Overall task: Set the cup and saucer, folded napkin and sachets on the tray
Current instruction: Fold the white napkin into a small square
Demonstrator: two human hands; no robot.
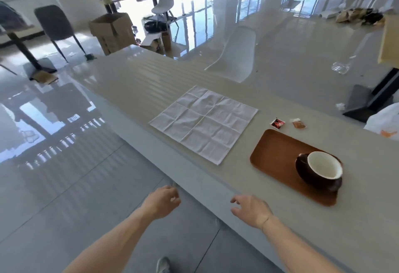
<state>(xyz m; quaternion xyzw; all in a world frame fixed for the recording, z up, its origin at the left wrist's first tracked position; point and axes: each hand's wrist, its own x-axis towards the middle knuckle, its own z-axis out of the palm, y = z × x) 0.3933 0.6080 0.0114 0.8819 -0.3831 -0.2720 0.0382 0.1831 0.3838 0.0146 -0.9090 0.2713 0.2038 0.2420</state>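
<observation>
The dark cup and saucer (319,170) already stand on the brown wooden tray (274,156), at its right end, near the worktop's (133,82) front edge. The white napkin (204,122) lies fully unfolded on the worktop left of the tray. Two sachets, one red (277,123) and one brown (299,124), lie just beyond the tray's far edge. The left hand (160,202) and right hand (251,209) hover at the front edge, fingers loosely curled, holding nothing. The step in hand is probably the napkin: reach forward, grip its corners and fold.
</observation>
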